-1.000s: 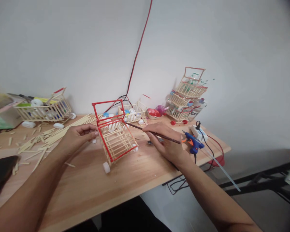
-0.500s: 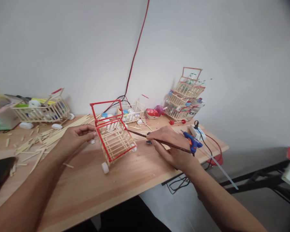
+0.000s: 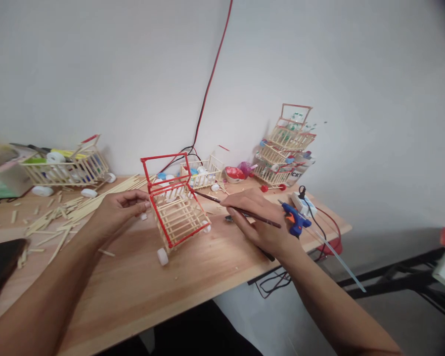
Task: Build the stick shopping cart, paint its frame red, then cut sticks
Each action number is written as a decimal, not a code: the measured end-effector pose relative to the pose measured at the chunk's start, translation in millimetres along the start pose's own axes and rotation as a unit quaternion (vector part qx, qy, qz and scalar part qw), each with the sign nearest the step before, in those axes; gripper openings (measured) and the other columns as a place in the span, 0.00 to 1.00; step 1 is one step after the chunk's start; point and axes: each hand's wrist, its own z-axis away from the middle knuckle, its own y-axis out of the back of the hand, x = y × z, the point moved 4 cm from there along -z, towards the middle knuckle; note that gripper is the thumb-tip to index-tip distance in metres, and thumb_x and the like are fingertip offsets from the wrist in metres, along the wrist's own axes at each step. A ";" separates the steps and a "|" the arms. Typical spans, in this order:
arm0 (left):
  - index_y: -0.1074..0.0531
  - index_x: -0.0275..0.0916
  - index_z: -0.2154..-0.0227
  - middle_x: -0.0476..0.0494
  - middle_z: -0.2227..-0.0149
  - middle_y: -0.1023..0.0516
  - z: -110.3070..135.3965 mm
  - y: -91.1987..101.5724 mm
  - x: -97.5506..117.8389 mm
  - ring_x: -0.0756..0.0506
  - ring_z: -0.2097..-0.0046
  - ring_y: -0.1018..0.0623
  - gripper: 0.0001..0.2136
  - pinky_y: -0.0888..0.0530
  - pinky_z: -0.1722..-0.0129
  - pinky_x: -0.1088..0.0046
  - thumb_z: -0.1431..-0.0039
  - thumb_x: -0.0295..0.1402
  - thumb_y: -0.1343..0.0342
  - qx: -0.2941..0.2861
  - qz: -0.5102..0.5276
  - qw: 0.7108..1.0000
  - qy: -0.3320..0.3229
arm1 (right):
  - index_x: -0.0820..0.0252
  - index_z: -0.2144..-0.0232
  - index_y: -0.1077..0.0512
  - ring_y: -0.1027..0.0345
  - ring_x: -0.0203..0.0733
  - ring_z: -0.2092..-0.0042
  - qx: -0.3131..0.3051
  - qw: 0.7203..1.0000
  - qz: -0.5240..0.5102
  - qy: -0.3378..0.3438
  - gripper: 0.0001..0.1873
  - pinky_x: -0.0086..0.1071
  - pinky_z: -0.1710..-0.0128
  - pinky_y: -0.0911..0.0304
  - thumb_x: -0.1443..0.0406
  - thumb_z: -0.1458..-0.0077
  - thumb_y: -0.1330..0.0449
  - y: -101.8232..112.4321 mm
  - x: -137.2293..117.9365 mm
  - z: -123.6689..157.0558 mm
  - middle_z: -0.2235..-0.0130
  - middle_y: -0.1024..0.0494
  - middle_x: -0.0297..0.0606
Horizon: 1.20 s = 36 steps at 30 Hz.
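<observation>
A small stick-built shopping cart with red-painted edges and white wheels stands tilted on the wooden table. My left hand pinches its left side near the handle frame. My right hand grips a thin dark paintbrush, whose tip touches the cart's upper right red rim.
Unpainted stick carts holding bottle caps stand at the back left and centre, and a stack of carts at the back right. Loose sticks litter the left. A blue glue gun and power strip lie by the right edge. A red cable hangs down the wall.
My right hand slid right and back again with the brush, stroking along the cart's right rim. The left hand and cart stayed almost still.
</observation>
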 end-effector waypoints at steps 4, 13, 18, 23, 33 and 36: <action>0.22 0.37 0.72 0.49 0.72 0.21 0.3 -0.9 1.5 0.51 0.74 0.30 0.11 0.31 0.72 0.76 0.58 0.37 0.34 -0.001 0.007 1.000 0.005 | 0.59 0.59 0.25 0.24 0.41 0.61 -0.019 1.000 0.008 -0.014 0.09 0.37 0.60 0.29 0.73 0.39 0.43 6.7 -3.0 5.9 0.63 0.18 0.41; 0.21 0.37 0.71 0.48 0.70 0.20 -1.0 1.1 -2.1 0.51 0.71 0.29 0.12 0.31 0.70 0.76 0.59 0.37 0.33 -0.001 0.008 1.000 0.010 | 0.61 0.59 0.26 0.25 0.40 0.63 -0.049 0.999 0.002 -0.001 0.09 0.35 0.60 0.32 0.74 0.40 0.41 24.1 -15.1 17.4 0.64 0.18 0.40; 0.21 0.38 0.73 0.47 0.70 0.20 -0.7 0.2 0.4 0.49 0.70 0.27 0.13 0.30 0.69 0.74 0.62 0.39 0.33 0.015 0.014 1.000 0.018 | 0.63 0.58 0.26 0.25 0.41 0.62 -0.070 0.998 0.000 -0.003 0.09 0.36 0.59 0.32 0.75 0.40 0.41 33.3 -21.9 16.9 0.64 0.18 0.41; 0.21 0.38 0.72 0.46 0.71 0.20 -0.7 0.0 0.8 0.49 0.72 0.27 0.13 0.30 0.70 0.74 0.62 0.40 0.33 0.011 0.001 1.000 0.009 | 0.62 0.58 0.26 0.25 0.39 0.61 -0.091 0.996 -0.014 -0.014 0.11 0.35 0.58 0.32 0.76 0.41 0.42 39.3 -24.6 16.5 0.63 0.18 0.41; 0.21 0.39 0.74 0.47 0.71 0.19 -1.3 1.4 0.1 0.49 0.72 0.28 0.12 0.30 0.71 0.74 0.62 0.40 0.34 0.013 -0.001 1.000 0.001 | 0.61 0.60 0.25 0.26 0.38 0.63 -0.071 0.996 -0.020 -0.045 0.09 0.33 0.61 0.32 0.74 0.41 0.40 47.0 -18.3 18.5 0.65 0.18 0.38; 0.21 0.39 0.73 0.47 0.71 0.19 -1.6 1.1 -0.3 0.50 0.72 0.27 0.12 0.30 0.71 0.75 0.62 0.40 0.33 0.014 0.004 1.000 0.007 | 0.60 0.59 0.24 0.25 0.39 0.62 -0.063 0.997 -0.011 -0.051 0.09 0.33 0.60 0.31 0.74 0.41 0.40 45.4 -17.1 18.8 0.65 0.18 0.38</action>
